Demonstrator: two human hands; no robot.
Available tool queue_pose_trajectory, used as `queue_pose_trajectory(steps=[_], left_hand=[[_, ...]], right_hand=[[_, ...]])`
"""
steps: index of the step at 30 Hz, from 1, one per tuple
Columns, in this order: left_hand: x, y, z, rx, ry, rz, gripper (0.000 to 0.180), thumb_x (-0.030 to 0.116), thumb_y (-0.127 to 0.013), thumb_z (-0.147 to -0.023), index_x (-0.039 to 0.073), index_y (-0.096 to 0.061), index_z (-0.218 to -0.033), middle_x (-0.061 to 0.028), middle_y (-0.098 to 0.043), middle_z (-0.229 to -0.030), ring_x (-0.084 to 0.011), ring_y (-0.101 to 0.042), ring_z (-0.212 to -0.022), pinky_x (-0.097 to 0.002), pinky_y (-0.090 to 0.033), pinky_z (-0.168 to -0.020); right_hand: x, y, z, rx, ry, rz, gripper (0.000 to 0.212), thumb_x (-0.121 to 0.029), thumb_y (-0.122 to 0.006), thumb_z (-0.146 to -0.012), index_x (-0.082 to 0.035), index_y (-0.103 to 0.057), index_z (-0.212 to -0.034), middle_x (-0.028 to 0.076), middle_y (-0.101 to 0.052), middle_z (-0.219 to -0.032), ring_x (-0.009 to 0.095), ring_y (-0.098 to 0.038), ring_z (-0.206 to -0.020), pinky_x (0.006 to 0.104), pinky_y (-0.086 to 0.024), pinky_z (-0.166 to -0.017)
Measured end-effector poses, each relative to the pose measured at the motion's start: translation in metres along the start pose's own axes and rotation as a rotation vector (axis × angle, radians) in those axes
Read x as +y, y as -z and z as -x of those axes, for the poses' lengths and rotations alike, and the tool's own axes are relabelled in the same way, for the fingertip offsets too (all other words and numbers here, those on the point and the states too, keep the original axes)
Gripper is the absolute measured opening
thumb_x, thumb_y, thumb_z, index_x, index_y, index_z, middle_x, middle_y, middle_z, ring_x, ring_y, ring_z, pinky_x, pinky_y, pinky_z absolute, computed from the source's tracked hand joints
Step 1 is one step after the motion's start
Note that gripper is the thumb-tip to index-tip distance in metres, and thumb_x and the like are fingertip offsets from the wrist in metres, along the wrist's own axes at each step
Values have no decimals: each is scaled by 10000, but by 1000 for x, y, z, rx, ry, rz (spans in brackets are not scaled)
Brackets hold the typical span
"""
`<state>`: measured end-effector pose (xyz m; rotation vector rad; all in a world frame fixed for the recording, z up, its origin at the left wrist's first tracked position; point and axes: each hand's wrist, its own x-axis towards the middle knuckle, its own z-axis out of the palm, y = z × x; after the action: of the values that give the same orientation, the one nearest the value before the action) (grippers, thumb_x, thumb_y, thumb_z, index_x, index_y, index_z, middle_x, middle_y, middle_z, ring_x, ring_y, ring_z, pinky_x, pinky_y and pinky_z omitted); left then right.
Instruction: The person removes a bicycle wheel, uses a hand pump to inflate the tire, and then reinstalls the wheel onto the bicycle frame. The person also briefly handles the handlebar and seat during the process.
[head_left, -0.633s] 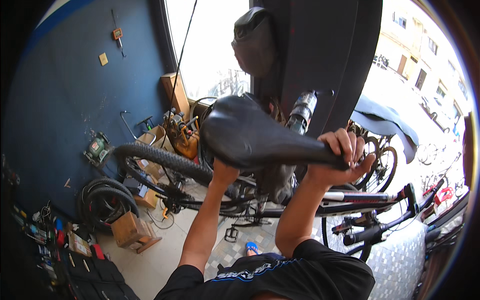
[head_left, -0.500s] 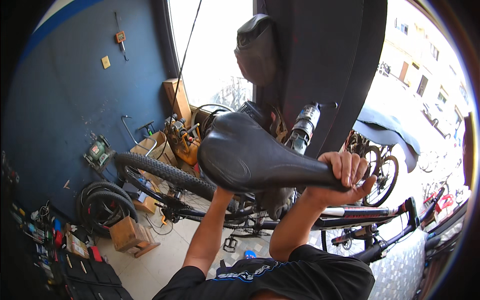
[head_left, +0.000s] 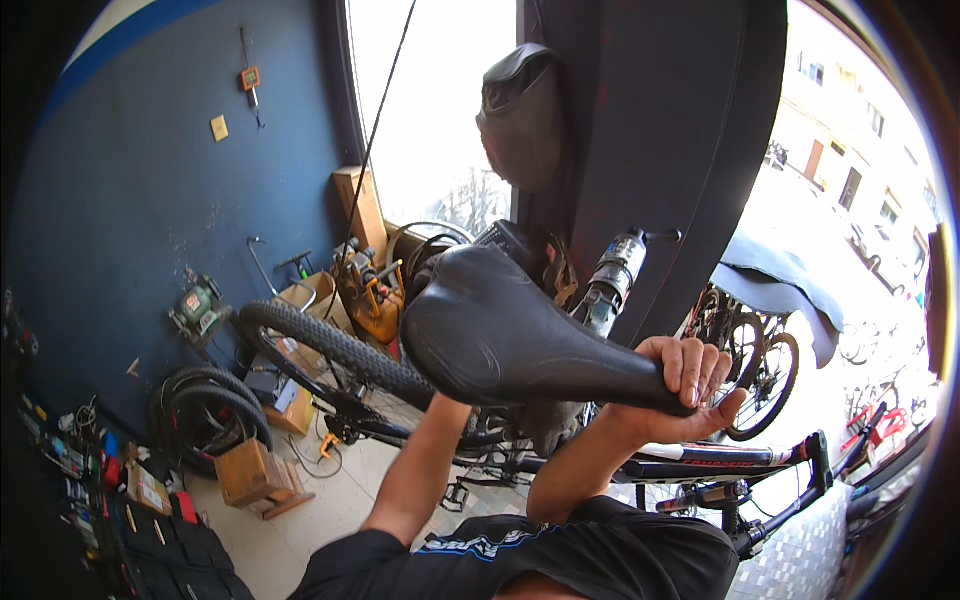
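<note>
A black bicycle saddle (head_left: pixel 500 335) fills the middle of the view, its broad rear to the left and its narrow nose to the right. My right hand (head_left: pixel 690 378) is closed round the nose, fingers curled over the top and thumb stretched out below the tip. Under the wide rear part goes my left forearm (head_left: pixel 420 470); the saddle hides that hand and its fingers. Behind and below the saddle is a bicycle with a black, white and red frame (head_left: pixel 700 457) and a knobby rear tire (head_left: pixel 335 345).
A clamp stand (head_left: pixel 610 285) rises just beyond the saddle. Against the blue wall are a bench grinder (head_left: pixel 200 308), loose tires (head_left: pixel 205 415) and an orange machine (head_left: pixel 370 295). A wooden stool (head_left: pixel 255 478) stands on the floor, and tools (head_left: pixel 110 450) crowd the lower left. Bicycles (head_left: pixel 755 350) stand at the right.
The saddle and both arms sit slightly lower in the view, as does much of the background. My right hand keeps its hold on the nose.
</note>
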<state>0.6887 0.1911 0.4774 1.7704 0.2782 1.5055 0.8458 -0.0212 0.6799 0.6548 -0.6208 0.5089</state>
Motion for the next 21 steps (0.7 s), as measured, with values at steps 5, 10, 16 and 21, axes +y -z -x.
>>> queue_pose_trajectory(steps=[5, 10, 16, 21], left_hand=[[73, -31, 18, -35, 382, 486, 566, 242, -552, -1049, 52, -349, -1541, -120, -507, -1484, -236, -513, -1349, -389, -433, -1136], [-4, 15, -38, 5, 379, 895, 496, 269, -557, -1050, 56, -449, -1485, -142, -547, -1445, -250, -555, -1314, -402, -480, -1098], [38, -37, -39, -71, 527, 1256, 461, 325, -472, -1072, 69, -474, -1455, -155, -543, -1443, -285, -593, -1267, -451, -514, -1066], [86, -66, -3, 394, 732, 727, 466, 352, -438, -1086, 65, -446, -1453, -145, -546, -1418, -303, -546, -1298, -478, -467, -1087]], right_hand=[[-24, 17, -5, -51, 21, 152, 455, -406, -546, -997, -143, -447, -640, 2, -530, -572, 101, -624, -582, 263, -492, -559], [-11, 9, -2, 41, 9, 17, 456, -414, -563, -986, -142, -439, -641, -10, -522, -581, 98, -600, -579, 252, -472, -557], [-23, 14, -7, 44, 10, 64, 438, -430, -583, -968, -125, -491, -669, -10, -525, -584, 103, -593, -600, 263, -467, -573], [-12, -2, -13, 45, -7, 42, 382, -434, -657, -850, -124, -507, -684, -40, -516, -567, 85, -587, -585, 250, -457, -574]])
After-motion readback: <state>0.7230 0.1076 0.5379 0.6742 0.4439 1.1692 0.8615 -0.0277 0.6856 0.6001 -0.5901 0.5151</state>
